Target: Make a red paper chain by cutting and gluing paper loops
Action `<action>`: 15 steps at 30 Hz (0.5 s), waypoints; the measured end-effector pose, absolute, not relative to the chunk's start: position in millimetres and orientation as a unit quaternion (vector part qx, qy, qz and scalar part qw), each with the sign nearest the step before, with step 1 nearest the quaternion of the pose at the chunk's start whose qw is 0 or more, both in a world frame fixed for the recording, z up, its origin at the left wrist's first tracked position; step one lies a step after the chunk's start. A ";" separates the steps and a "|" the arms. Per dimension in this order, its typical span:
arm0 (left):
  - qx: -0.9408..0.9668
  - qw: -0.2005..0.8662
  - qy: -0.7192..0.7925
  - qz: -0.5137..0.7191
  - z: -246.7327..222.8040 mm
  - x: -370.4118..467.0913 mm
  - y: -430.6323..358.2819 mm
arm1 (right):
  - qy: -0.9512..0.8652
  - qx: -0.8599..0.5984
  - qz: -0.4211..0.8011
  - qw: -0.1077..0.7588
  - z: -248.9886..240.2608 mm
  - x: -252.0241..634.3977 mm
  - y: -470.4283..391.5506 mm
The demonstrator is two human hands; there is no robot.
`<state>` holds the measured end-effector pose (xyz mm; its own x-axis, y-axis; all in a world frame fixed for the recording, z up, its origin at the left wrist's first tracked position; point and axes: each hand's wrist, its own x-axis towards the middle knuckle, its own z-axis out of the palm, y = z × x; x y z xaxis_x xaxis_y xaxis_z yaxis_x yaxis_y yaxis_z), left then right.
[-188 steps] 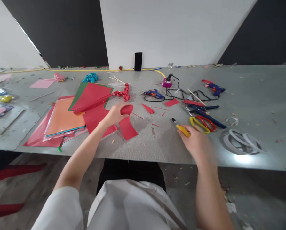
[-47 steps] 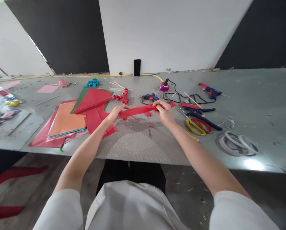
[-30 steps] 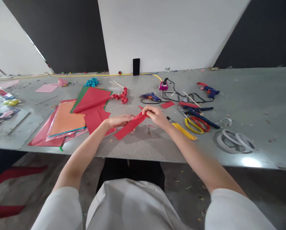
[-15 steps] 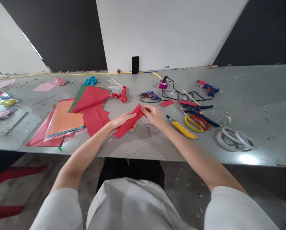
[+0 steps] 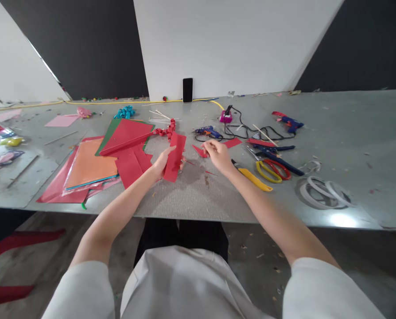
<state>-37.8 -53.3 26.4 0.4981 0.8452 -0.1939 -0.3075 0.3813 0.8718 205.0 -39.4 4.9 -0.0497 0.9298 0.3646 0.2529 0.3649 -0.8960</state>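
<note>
My left hand (image 5: pixel 164 162) is closed on a red paper strip (image 5: pixel 175 158), thumb on top and fingertips showing past its right edge. The strip stands nearly upright in view above the table. To its right, my right hand (image 5: pixel 215 155) pinches a small red paper scrap (image 5: pixel 199 151) between thumb and fingers, apart from the strip. Thin red slivers lie on the table between and below the hands. A blue glue gun (image 5: pixel 208 131) rests just beyond my right hand.
Red sheets (image 5: pixel 130 166) and an orange packet (image 5: pixel 91 163) lie left. Right are a yellow cutter (image 5: pixel 255 179), scissors (image 5: pixel 268 172), blue pliers (image 5: pixel 281 159), white tape rings (image 5: pixel 320 193) and a second glue gun (image 5: pixel 293 124). A phone (image 5: pixel 188 90) leans on the wall.
My right hand has come away from the strip and moved slightly right with a small red scrap. My left hand has turned the strip more upright and shifted it left.
</note>
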 end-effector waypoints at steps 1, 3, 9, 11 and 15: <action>0.392 0.766 0.329 0.390 24.5 -39.1 -50.8 | -0.646 -0.474 0.305 0.514 3.1 209.1 -32.5; 0.366 0.769 0.333 0.406 21.8 -41.1 -46.7 | -0.644 -0.523 0.232 0.509 3.0 217.6 -13.3; 0.322 0.772 0.338 0.432 25.4 -42.8 -47.0 | -0.625 -0.721 0.064 0.292 18.4 228.6 62.6; 0.319 0.774 0.331 0.436 28.2 -43.1 -49.3 | -0.617 -0.752 0.062 0.226 19.5 225.6 80.2; 0.319 0.776 0.308 0.449 31.3 -44.3 -51.7 | -0.595 -0.776 0.087 0.190 13.0 218.4 97.3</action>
